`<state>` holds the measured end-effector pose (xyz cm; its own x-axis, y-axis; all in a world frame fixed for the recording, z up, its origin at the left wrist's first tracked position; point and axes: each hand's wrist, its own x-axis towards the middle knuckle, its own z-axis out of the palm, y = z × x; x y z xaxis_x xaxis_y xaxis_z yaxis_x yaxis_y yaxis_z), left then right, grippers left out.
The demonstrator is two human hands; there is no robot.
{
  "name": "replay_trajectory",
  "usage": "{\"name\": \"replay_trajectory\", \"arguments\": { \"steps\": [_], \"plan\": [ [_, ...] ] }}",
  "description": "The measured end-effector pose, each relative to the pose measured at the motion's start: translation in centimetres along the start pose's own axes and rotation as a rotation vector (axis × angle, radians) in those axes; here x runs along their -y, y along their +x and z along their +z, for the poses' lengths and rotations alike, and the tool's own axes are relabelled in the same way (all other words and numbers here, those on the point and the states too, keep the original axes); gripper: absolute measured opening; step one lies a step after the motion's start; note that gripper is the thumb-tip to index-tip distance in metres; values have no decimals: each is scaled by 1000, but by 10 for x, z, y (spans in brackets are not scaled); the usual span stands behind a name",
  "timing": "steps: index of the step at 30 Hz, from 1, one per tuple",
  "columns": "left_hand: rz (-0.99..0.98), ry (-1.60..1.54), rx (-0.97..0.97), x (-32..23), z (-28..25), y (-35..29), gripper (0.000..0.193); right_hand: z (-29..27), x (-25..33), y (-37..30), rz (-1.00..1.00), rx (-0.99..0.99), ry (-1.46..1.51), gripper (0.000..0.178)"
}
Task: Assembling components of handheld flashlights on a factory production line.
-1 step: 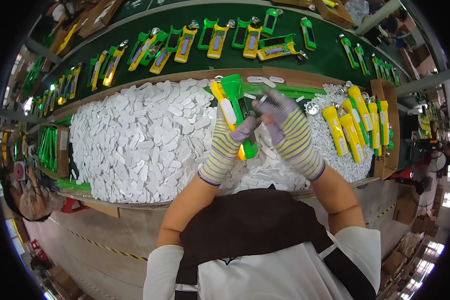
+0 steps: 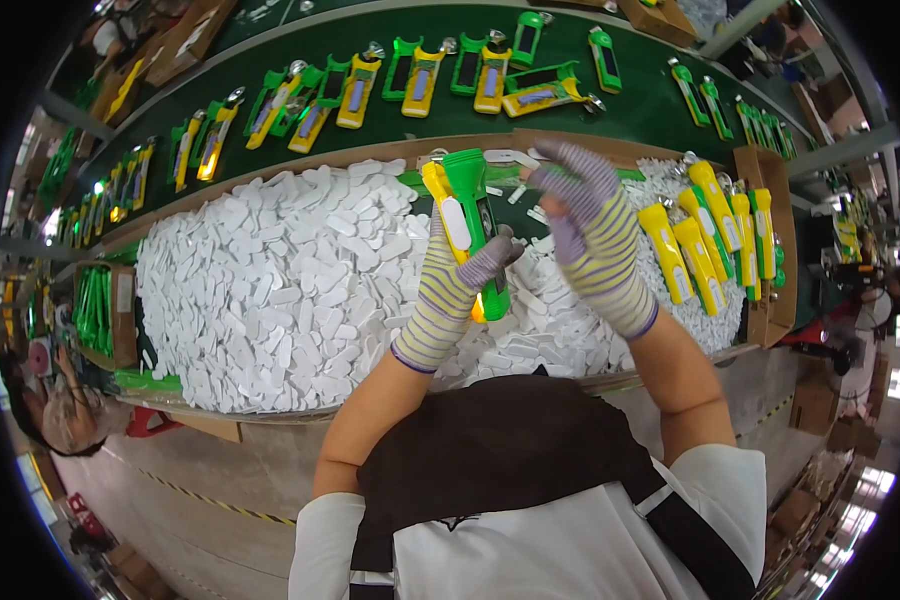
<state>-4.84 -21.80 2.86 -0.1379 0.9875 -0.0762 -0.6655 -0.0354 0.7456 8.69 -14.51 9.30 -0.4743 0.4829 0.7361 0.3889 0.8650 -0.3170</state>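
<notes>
My left hand [image 2: 452, 290], in a striped glove with bare fingertips, is wrapped round a green and yellow flashlight [image 2: 477, 222]. The flashlight is held upright, its wide green head at the far end. A white oval panel [image 2: 454, 222] shows on its yellow side. To the right, my right hand [image 2: 602, 225] in a matching glove hovers apart from the flashlight, over small white pieces. Its fingers are stretched out and somewhat blurred, and I see nothing in them. A large heap of white oval panels [image 2: 280, 280] lies left of and below my hands.
Beyond a cardboard border, a green conveyor belt [image 2: 370, 150] carries several opened green and yellow flashlights [image 2: 422, 82]. At right, several yellow flashlights [image 2: 700, 262] lie on smaller white pieces beside a cardboard wall [image 2: 767, 300]. A box of green parts [image 2: 95, 300] stands at left.
My right hand has moved right, away from the flashlight. My left hand keeps its hold. The flashlights on the belt appear slightly farther left.
</notes>
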Motion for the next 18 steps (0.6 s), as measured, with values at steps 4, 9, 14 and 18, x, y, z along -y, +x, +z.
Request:
{"name": "replay_trajectory", "arguments": {
  "steps": [4, 9, 14, 18],
  "plan": [
    [-221, 306, 316, -8, 48, -9, 53, -7, -28, 40, -9, 135, 367, 44],
    [-122, 457, 351, 12, 46, -5, 52, -17, -48, 8, 439, 330, 666, 49],
    [-437, -429, 317, 4, 3, 13, 62, -46, -105, -55, 575, 577, 98, 28],
    [-422, -514, 190, 13, -14, 16, 51, -34, -93, -115, 401, 1120, -252, 32]
  ]
}}
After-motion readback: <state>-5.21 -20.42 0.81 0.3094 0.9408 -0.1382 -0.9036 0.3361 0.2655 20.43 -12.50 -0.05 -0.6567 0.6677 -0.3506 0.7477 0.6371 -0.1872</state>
